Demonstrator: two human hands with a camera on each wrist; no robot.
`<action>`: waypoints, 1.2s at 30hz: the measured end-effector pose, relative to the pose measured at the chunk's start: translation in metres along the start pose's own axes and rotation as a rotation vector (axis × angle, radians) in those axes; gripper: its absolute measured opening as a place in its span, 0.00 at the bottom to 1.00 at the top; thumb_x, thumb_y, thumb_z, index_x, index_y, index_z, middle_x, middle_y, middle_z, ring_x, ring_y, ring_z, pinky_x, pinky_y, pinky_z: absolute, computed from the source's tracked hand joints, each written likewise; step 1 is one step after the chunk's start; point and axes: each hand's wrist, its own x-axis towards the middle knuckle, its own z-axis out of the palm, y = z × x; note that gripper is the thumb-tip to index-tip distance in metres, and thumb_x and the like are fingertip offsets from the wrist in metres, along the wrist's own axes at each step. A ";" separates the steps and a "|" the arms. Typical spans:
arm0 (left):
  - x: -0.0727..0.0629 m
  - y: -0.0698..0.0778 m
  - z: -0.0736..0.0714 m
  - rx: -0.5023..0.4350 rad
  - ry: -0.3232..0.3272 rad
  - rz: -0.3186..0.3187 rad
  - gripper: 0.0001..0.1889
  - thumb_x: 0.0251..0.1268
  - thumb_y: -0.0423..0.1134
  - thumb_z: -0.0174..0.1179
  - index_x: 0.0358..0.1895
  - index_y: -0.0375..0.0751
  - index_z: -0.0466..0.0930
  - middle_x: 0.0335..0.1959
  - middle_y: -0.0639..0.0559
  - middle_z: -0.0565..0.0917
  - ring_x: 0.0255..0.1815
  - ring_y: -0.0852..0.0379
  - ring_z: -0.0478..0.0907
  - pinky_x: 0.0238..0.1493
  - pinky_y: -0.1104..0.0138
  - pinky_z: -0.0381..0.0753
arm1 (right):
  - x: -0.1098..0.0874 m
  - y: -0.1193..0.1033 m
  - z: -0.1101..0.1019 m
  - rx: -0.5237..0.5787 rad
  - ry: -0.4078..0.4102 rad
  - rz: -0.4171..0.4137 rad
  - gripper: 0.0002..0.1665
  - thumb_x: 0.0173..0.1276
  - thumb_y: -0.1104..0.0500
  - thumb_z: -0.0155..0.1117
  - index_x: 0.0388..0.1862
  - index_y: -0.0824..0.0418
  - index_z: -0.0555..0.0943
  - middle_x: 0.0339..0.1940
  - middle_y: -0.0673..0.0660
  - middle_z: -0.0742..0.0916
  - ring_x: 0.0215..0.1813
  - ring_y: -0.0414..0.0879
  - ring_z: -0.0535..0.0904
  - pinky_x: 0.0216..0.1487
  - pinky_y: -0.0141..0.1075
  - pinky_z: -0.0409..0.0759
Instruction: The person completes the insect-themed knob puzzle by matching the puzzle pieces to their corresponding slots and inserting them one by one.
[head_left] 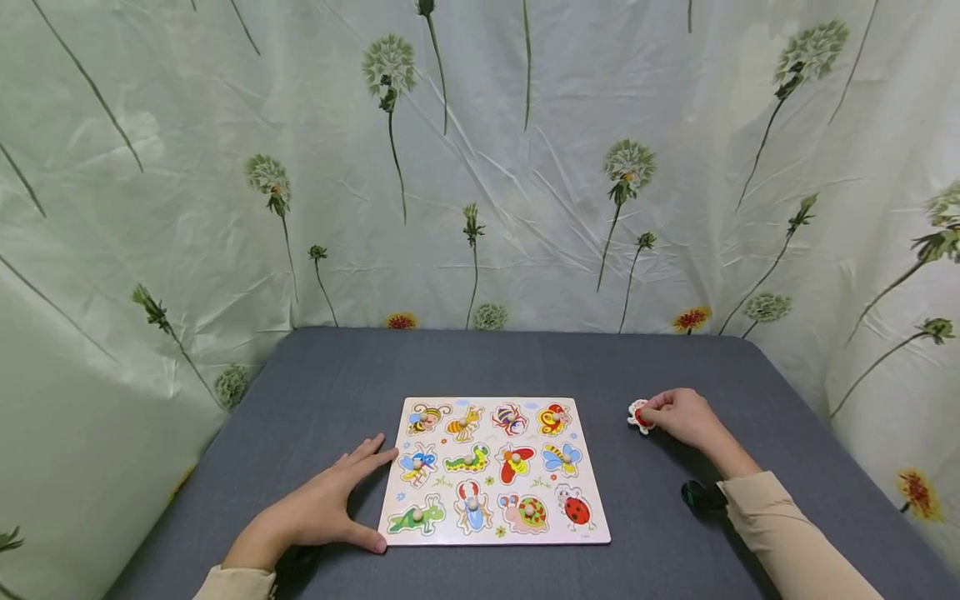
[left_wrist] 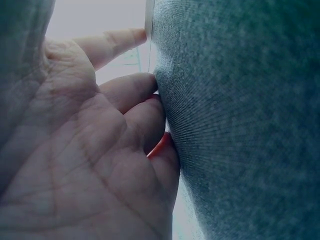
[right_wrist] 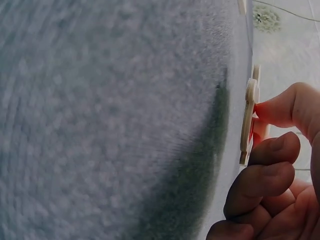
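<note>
A wooden peg puzzle board (head_left: pixel 491 542) printed with insects lies flat on the table. My left hand (head_left: pixel 318 504) is spread at its left side, thumb near the lower left corner and a fingertip at the left edge. In the left wrist view the fingers (left_wrist: pixel 142 120) reach down to the cloth. To the right of the board, my right hand (head_left: pixel 684 417) pinches a small puzzle piece (head_left: pixel 637 417) with a white rim and red middle. The right wrist view shows this piece (right_wrist: pixel 248 120) edge-on, above the cloth; its picture is mostly hidden.
Knobbed insect pieces sit in most of the board's places. The lower right place shows a ladybug picture (head_left: pixel 577 510) without a knob. Dark grey cloth covers the table (head_left: pixel 525 362). A flower-printed curtain (head_left: pixel 540 183) hangs behind and at the sides.
</note>
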 end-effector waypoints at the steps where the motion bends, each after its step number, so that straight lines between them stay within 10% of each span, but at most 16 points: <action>1: 0.000 0.000 0.000 0.000 0.000 0.000 0.65 0.40 0.62 0.87 0.86 0.54 0.62 0.90 0.37 0.52 0.89 0.26 0.46 0.79 0.23 0.51 | -0.001 -0.001 0.000 0.001 0.002 -0.001 0.12 0.65 0.57 0.67 0.37 0.66 0.89 0.23 0.48 0.87 0.27 0.42 0.74 0.29 0.34 0.70; 18: -0.001 -0.001 -0.001 -0.006 0.006 0.031 0.65 0.41 0.62 0.87 0.86 0.52 0.61 0.90 0.36 0.51 0.89 0.25 0.46 0.80 0.24 0.49 | -0.020 -0.021 0.006 0.033 -0.044 -0.206 0.07 0.64 0.61 0.72 0.38 0.64 0.86 0.17 0.45 0.77 0.21 0.36 0.68 0.25 0.30 0.65; 36: 0.000 -0.002 0.000 -0.010 0.000 0.016 0.65 0.41 0.63 0.87 0.86 0.54 0.61 0.90 0.37 0.52 0.89 0.25 0.46 0.80 0.24 0.49 | -0.044 -0.048 0.020 0.158 -0.274 -0.513 0.07 0.64 0.68 0.72 0.39 0.63 0.84 0.19 0.41 0.73 0.21 0.29 0.68 0.25 0.26 0.68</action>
